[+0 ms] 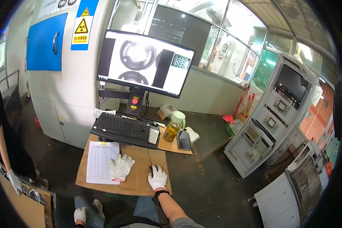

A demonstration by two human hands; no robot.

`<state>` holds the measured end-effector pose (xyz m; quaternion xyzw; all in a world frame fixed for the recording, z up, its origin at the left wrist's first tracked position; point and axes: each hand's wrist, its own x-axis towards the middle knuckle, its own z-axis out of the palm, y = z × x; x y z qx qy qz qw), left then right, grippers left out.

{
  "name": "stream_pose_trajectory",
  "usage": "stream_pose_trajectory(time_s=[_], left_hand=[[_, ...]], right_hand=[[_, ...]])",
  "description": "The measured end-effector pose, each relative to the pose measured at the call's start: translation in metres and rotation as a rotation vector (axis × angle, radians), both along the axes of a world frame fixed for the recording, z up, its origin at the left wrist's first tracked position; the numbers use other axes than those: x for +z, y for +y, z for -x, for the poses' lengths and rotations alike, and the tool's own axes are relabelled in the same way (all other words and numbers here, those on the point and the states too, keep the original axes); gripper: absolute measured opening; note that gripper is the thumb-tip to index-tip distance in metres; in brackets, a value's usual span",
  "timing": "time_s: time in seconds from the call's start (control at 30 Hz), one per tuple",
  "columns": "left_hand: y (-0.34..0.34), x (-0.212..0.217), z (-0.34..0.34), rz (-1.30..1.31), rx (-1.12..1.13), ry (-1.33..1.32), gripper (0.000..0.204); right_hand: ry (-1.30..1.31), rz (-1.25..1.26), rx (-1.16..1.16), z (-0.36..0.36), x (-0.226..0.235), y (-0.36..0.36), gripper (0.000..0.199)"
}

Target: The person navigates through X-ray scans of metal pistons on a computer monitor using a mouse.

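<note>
My right hand (157,178), in a white knit glove, is closed over a dark computer mouse (151,168) at the right side of the cardboard-topped table (140,178). A black band circles that wrist. Low in the picture, my left hand (80,215), also gloved, lies over my left thigh with nothing visible in it; its fingers show only in part. Between the mouse and a printed form (98,159) on a clipboard rests a loose white glove (121,167), partly over the sheet. Beyond them a black keyboard (121,128) sits on a raised tray.
A monitor (140,62) showing round grey shapes stands behind the keyboard, above a red push button (135,101). An amber jar (171,132), a phone (184,140) and a pale green mug (178,117) crowd the right corner. At left, a co-worker's gloved hand (15,183) reaches toward a box of metal parts.
</note>
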<state>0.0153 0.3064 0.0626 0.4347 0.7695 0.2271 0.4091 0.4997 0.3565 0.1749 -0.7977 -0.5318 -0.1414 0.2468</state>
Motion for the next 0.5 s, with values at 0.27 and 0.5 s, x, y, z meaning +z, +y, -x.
stream_pose_trajectory(time_s=[0.27,0.5], left_hand=[[0.0019,-0.0092,0.0032,-0.01,-0.029,-0.013,0.037],[0.0024,-0.0076,0.0034,-0.016,0.024,-0.033,0.038]], right_hand=[[0.008,0.014,0.0,-0.002,-0.0002,-0.0009,0.048],[-0.017,-0.014,-0.006,-0.0019,-0.0033,-0.0001,0.047]])
